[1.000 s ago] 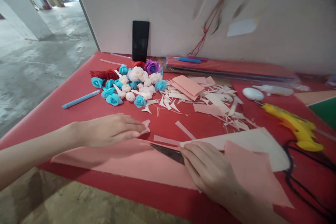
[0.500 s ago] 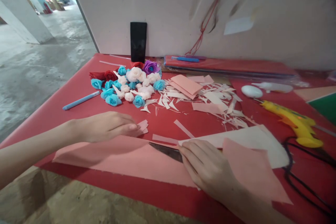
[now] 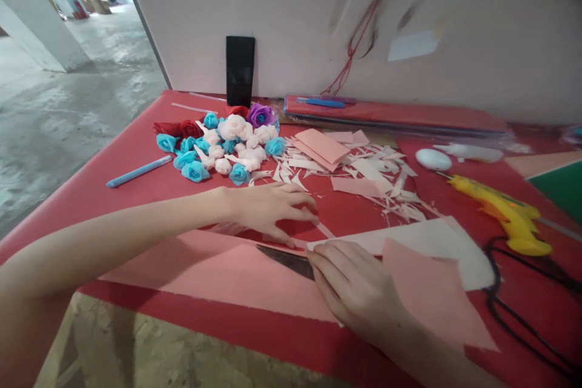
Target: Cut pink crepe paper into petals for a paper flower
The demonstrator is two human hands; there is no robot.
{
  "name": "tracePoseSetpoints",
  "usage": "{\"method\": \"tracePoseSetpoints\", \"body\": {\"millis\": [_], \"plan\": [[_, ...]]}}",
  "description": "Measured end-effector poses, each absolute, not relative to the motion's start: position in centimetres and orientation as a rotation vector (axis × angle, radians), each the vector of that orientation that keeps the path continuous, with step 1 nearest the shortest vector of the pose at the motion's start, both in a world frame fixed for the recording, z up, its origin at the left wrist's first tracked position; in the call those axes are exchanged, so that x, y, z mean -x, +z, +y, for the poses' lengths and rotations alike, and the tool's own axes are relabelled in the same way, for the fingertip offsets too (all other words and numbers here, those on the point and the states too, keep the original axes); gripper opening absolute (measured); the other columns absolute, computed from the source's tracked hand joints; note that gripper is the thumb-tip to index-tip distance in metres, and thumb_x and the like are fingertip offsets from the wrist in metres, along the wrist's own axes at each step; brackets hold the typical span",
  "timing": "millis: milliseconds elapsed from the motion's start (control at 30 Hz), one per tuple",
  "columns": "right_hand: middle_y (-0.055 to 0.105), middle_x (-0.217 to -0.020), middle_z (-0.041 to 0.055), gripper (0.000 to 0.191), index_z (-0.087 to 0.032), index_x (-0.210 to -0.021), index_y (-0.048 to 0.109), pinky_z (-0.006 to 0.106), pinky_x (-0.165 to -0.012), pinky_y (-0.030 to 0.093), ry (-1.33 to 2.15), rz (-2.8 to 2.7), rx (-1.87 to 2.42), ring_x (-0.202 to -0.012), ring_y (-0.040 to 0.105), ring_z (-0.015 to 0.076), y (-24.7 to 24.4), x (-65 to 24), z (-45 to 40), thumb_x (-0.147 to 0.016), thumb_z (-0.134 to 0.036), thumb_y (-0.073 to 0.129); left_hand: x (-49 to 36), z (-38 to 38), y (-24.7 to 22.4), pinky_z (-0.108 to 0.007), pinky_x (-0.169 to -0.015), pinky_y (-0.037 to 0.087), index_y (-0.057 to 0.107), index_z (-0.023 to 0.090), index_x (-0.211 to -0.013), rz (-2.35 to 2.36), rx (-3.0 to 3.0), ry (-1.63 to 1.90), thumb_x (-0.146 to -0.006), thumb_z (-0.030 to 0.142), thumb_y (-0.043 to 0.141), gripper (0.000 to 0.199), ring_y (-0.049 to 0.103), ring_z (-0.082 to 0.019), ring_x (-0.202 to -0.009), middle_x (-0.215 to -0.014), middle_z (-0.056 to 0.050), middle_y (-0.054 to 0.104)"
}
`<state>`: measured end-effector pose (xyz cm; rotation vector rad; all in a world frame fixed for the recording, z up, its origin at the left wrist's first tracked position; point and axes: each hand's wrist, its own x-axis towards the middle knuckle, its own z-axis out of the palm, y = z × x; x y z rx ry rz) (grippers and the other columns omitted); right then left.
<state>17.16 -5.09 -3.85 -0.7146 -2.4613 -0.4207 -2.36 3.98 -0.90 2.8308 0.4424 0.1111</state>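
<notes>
My right hand (image 3: 354,282) is closed on dark-bladed scissors (image 3: 288,262), whose handles are hidden under it. The blade points left and lies on a long pink paper sheet (image 3: 182,273) along the table's front edge. My left hand (image 3: 275,209) is stretched out over the far edge of that sheet, fingers spread and thumb pointing down. Its thumb tip is by a narrow pink paper strip (image 3: 297,244) near the scissors' tip. Another pale strip (image 3: 325,230) lies slantwise by its fingers. White paper (image 3: 431,242) and a pink piece (image 3: 427,291) lie beside my right hand.
Paper roses (image 3: 234,127) in blue, white, red and purple are heaped at the back left, before a black phone (image 3: 240,70). Paper scraps (image 3: 377,170) cover the back middle. A yellow glue gun (image 3: 500,203) and its black cord (image 3: 495,291) lie right. A blue pen (image 3: 139,171) lies left.
My left hand has moved right, from the small pink pieces on the left to the strips near the scissors, and its fingers have spread. My right hand and the scissors have stayed in place.
</notes>
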Motion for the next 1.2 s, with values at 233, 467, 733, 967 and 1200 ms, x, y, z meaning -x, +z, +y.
{"method": "tracePoseSetpoints", "body": {"millis": [233, 467, 733, 967, 1200], "plan": [[0.067, -0.072, 0.013, 0.026, -0.004, -0.074, 0.067, 0.036, -0.063, 0.048, -0.388, -2.475, 0.697, -0.069, 0.059, 0.0227, -3.7, -17.2, -5.1, -0.079, 0.002, 0.042, 3.6, 3.5, -0.9, -0.039, -0.095, 0.037, 0.064, 0.017, -0.107, 0.605, -2.902, 0.125, -0.082, 0.04, 0.056, 0.035, 0.046, -0.025, -0.108, -0.116, -0.01, 0.058], [0.066, -0.071, 0.0121, 0.026, -0.005, -0.074, 0.067, 0.035, -0.066, 0.048, -0.404, -2.453, 0.703, -0.069, 0.058, 0.022, -3.8, -17.2, -5.1, -0.08, 0.001, 0.042, 5.0, 3.8, -1.7, -0.032, -0.088, 0.043, 0.072, 0.02, -0.085, 0.811, -2.731, 0.317, -0.083, 0.025, 0.057, 0.016, 0.052, -0.018, -0.095, -0.102, -0.007, 0.064], [0.066, -0.07, 0.0108, 0.027, -0.007, -0.075, 0.065, 0.034, -0.067, 0.048, -0.403, -2.432, 0.693, -0.07, 0.059, 0.0202, -3.9, -17.0, -5.1, -0.081, 0.001, 0.041, 4.5, 4.0, -1.7, -0.028, -0.082, 0.045, 0.071, 0.015, -0.074, 0.879, -2.534, 0.344, -0.075, 0.014, 0.064, 0.007, 0.059, -0.015, -0.084, -0.086, -0.005, 0.069], [0.066, -0.072, 0.0121, 0.024, -0.004, -0.076, 0.065, 0.035, -0.067, 0.047, -0.402, -2.428, 0.686, -0.071, 0.059, 0.0218, -4.2, -17.1, -5.0, -0.081, 0.001, 0.042, 4.2, 4.1, -1.2, -0.023, -0.075, 0.045, 0.066, 0.014, -0.092, 0.978, -2.422, 0.289, -0.073, 0.021, 0.067, 0.02, 0.059, -0.014, -0.082, -0.089, -0.005, 0.069], [0.065, -0.072, 0.0119, 0.023, -0.004, -0.076, 0.065, 0.035, -0.067, 0.047, -0.385, -2.431, 0.682, -0.071, 0.057, 0.0213, -4.3, -17.2, -5.0, -0.08, 0.001, 0.043, 3.7, 4.7, -0.3, -0.023, -0.076, 0.043, 0.066, 0.013, -0.094, 0.892, -2.454, 0.045, -0.067, 0.016, 0.071, 0.027, 0.058, -0.015, -0.083, -0.089, -0.005, 0.067]]}}
